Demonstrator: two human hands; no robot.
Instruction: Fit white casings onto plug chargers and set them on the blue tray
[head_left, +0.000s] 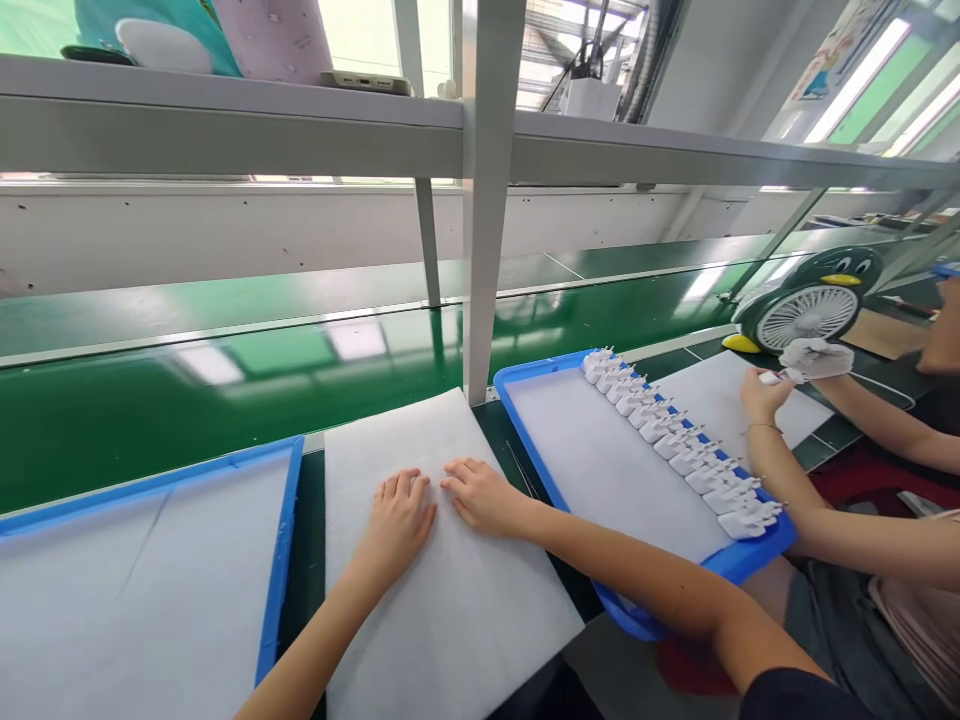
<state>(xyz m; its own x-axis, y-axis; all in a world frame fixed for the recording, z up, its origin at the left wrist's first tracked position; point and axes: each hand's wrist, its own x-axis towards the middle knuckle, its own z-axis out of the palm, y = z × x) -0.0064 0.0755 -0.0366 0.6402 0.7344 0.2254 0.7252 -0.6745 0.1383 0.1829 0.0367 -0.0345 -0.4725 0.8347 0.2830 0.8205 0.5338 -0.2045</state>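
My left hand lies palm down on a large white sheet, its fingers a little bent and holding nothing. Just to its right, my right hand rests on the same sheet, fingers spread and pointing left. The two hands are close but apart. Right of the sheet, a blue-rimmed tray lined in white bears a slanting row of several small white pieces along its far right side. At the left lies another blue-rimmed tray with a white lining.
Beside me at the right, a person's hands hold a white item over a white sheet. A penguin-shaped fan stands behind them. A grey post and shelf rise beyond my sheet. Thin tools lie between sheet and tray.
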